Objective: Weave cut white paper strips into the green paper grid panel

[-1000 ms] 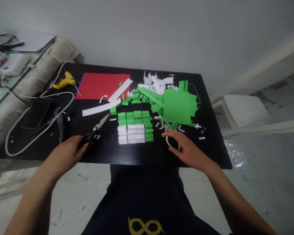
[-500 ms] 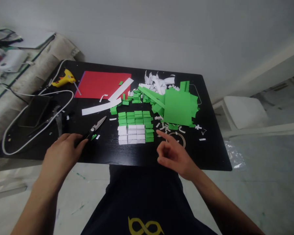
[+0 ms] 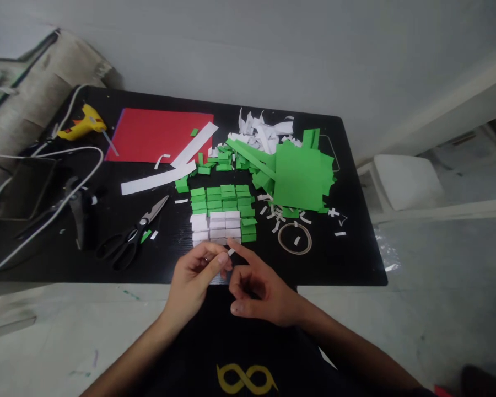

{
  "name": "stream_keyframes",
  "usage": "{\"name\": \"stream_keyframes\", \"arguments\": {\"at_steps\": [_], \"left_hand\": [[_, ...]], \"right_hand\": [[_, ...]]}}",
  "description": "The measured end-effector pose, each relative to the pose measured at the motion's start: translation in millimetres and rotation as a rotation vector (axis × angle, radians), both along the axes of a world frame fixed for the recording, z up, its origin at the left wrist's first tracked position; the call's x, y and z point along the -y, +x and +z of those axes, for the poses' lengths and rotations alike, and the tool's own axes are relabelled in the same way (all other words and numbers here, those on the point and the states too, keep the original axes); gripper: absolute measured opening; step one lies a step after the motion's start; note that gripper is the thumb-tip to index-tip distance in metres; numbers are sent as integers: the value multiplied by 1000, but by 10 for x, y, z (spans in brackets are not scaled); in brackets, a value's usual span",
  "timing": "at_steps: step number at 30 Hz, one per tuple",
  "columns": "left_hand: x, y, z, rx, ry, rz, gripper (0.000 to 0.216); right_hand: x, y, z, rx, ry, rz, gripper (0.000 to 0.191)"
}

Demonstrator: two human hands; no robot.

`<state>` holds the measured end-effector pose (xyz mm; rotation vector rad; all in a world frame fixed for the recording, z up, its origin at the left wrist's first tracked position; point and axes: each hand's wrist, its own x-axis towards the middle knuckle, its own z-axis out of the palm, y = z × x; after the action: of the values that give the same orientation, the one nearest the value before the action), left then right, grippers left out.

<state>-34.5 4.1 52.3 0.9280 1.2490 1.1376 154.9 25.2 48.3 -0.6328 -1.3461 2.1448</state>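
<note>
My left hand [image 3: 198, 273] is pinched, thumb against fingers, at a small white strip [image 3: 231, 252]. Close to that strip is the tip of the outstretched index finger of my right hand [image 3: 264, 286]; its other fingers curl loosely, with the thumb held apart. Whether the strip clings to that fingertip I cannot tell. Just beyond my hands, folded white paper pieces [image 3: 225, 220] stand in rows, with folded green paper pieces [image 3: 221, 198] behind and to their right. My left fingers hide part of the front row.
Black-handled scissors [image 3: 143, 223] lie at left on the black table [image 3: 334, 264]. Behind them are white paper strips [image 3: 157, 179], red sheets [image 3: 161, 132] and a yellow glue gun [image 3: 85, 122] with its cord. Green sheets [image 3: 300, 176], white scraps [image 3: 264, 132] and a tape ring [image 3: 295, 239] are at right.
My left hand has let go of the scissors, which now lie on the table, and has come right to meet my right hand. My right hand has moved left and nearer my body.
</note>
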Motion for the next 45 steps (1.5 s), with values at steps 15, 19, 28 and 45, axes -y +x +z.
{"name": "stream_keyframes", "arguments": {"at_steps": [15, 19, 28, 45], "left_hand": [[-208, -196, 32, -300, 91, -34, 23], [-329, -254, 54, -437, 154, -67, 18], [-724, -209, 82, -1081, 578, -324, 10], [-887, -176, 104, -1016, 472, -311, 11]], "right_hand": [[-1039, 351, -144, 647, 980, -225, 27], [-1163, 293, -218, 624, 1008, -193, 23], [-1254, 261, -234, 635, 830, -221, 14], [-1279, 233, -282, 601, 815, -242, 10]]}}
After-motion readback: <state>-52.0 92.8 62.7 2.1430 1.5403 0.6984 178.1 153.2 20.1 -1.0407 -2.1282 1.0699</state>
